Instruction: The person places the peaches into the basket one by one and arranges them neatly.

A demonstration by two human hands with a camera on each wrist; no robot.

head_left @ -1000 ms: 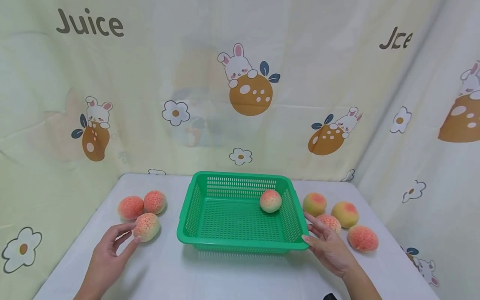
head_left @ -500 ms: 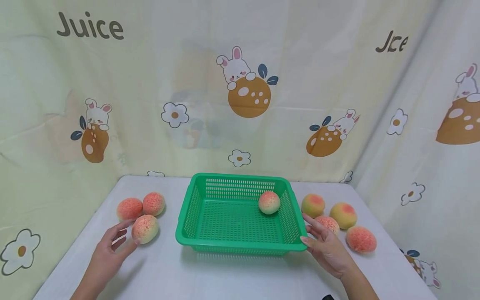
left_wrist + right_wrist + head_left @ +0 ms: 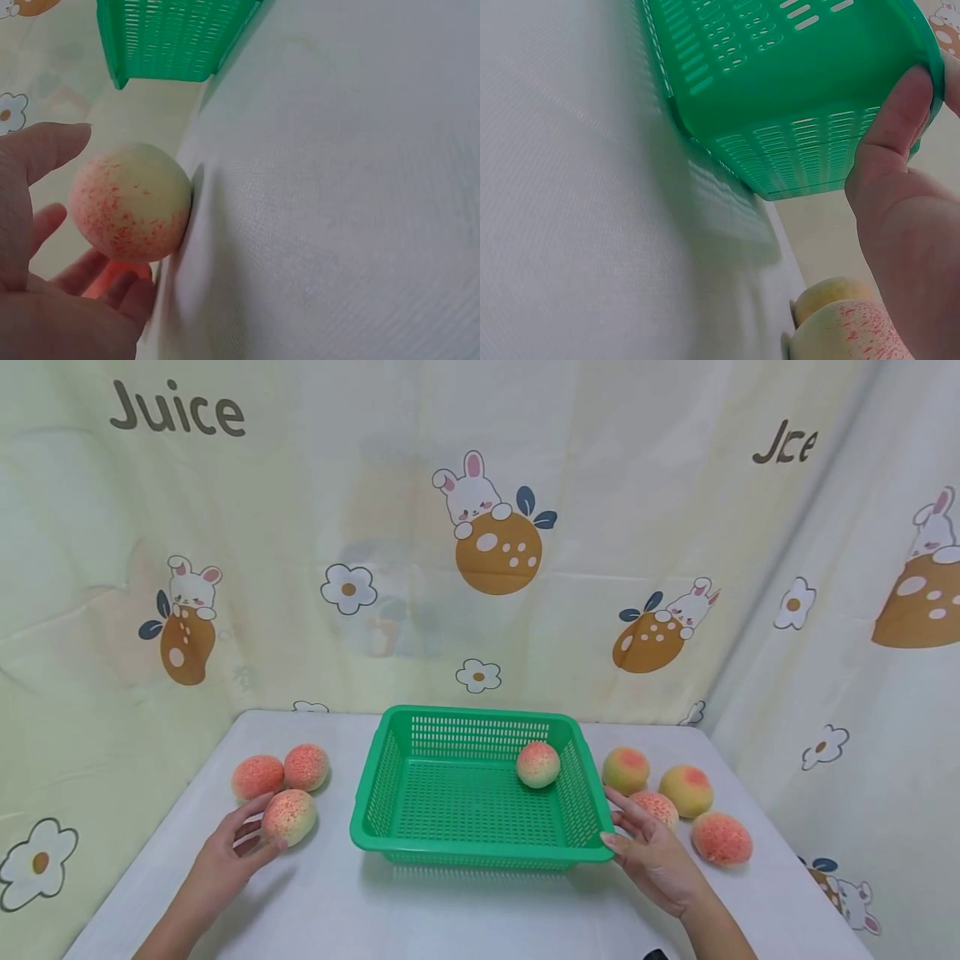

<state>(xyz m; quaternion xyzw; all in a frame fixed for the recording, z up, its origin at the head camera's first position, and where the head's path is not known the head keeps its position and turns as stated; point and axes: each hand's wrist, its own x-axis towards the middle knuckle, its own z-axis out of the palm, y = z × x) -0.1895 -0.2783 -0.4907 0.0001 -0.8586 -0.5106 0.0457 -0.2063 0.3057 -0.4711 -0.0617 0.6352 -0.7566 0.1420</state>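
A green slotted basket point(image 3: 480, 857) stands mid-table with one peach point(image 3: 537, 764) inside near its right wall. My left hand point(image 3: 251, 837) cups the nearest of three peaches point(image 3: 289, 817) left of the basket. In the left wrist view the fingers lie under that peach point(image 3: 131, 202) and the thumb point(image 3: 45, 150) hovers apart above it. My right hand point(image 3: 636, 837) lies along the basket's right front corner with straight fingers. In the right wrist view its thumb point(image 3: 896, 112) presses on the basket's rim point(image 3: 780, 90).
Two more peaches point(image 3: 257, 777) point(image 3: 306, 766) sit behind the left hand. Several peaches point(image 3: 686, 790) lie right of the basket, one point(image 3: 658, 807) just beyond the right fingers. A printed curtain hangs behind and to the right. The table's left edge is near the left arm.
My left hand has crept forward and its fingers have come closer round the near peach. The right hand and the basket have stayed put.
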